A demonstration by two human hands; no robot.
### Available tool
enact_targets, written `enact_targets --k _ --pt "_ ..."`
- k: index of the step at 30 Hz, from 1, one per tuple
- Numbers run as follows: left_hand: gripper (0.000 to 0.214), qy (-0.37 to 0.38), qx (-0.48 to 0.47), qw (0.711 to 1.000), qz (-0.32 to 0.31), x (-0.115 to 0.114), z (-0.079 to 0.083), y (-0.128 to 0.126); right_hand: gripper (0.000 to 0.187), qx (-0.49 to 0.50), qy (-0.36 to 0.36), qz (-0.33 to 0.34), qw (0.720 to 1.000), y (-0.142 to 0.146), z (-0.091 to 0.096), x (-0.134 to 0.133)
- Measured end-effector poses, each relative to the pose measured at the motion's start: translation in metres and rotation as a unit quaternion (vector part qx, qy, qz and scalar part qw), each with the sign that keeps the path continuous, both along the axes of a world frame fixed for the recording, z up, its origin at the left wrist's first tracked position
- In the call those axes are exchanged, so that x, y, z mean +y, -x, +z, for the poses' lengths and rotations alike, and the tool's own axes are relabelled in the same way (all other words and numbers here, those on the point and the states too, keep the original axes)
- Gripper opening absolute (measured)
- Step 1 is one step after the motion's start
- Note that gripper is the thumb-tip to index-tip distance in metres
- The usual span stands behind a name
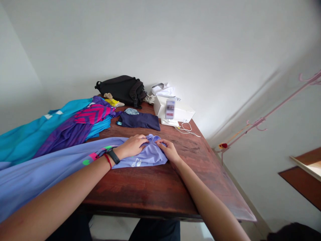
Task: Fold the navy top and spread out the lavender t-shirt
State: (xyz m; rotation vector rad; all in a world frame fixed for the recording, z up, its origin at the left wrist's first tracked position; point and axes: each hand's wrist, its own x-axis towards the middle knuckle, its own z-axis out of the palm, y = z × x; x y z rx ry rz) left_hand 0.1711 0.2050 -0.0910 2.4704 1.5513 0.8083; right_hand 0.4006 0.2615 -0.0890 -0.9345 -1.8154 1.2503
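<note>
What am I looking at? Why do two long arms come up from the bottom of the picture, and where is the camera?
There's no machine here, just a person's own two bare arms. This one picture comes from a camera worn on the person's head, so you see what they see when they look down.

The left hand and the right hand both rest on a lavender shirt. I can't tell if they are gripping it. The left wrist wears a black fitness band and a red bracelet.

The shirt lies on a wooden table. Farther back are a folded navy cloth, a white box, a black bag and a pile of teal and pink clothes.
</note>
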Motion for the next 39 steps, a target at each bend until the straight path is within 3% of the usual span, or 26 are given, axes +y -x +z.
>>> enact_targets --k 16,39 --pt "0.029 -0.003 0.021 1.000 0.006 -0.0003 -0.0003 -0.0007 0.029 0.004 0.013 0.013 1.000 -0.0009 -0.0036 -0.0006" --pt "0.029 -0.009 0.045 0.999 0.011 -0.0012 0.0012 -0.0017 0.031 -0.014 -0.027 0.027 0.999 -0.0017 -0.0062 0.0013"
